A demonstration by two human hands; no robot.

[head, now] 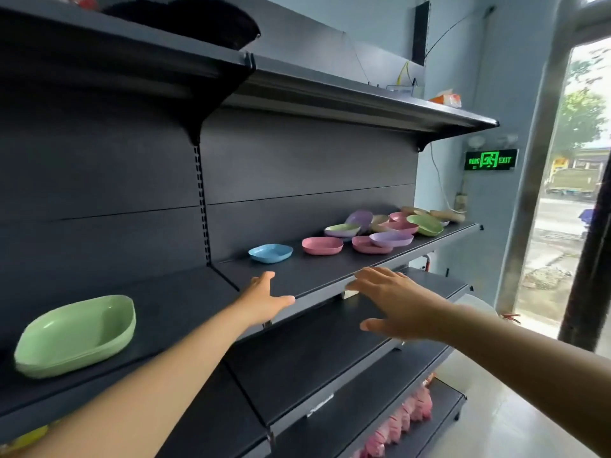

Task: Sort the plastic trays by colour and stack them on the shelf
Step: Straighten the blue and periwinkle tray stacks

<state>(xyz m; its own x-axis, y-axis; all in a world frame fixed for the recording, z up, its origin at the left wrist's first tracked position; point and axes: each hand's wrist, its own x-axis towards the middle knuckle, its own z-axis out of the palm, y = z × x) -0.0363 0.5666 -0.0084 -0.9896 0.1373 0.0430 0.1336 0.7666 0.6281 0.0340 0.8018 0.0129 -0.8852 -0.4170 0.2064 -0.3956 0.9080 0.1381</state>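
Head view shows your left hand (264, 300) and right hand (396, 305) spread and empty near the shelf (317, 276) edge, so reach right past the blue tray (270, 252) and lift one pink tray (322, 245) by its rim.

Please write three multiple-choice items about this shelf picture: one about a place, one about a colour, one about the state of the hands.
1. Where is the green stack?
A. on the left shelf section
B. on the floor
C. in a hand

2. Which colour is the lone tray nearest the left hand?
A. red
B. blue
C. black

3. How are both hands?
A. gripping trays
B. open and holding nothing
C. out of view

Answers: 1 A, it rests on the left shelf; 2 B, it is light blue; 3 B, the left hand and right hand have straight fingers.
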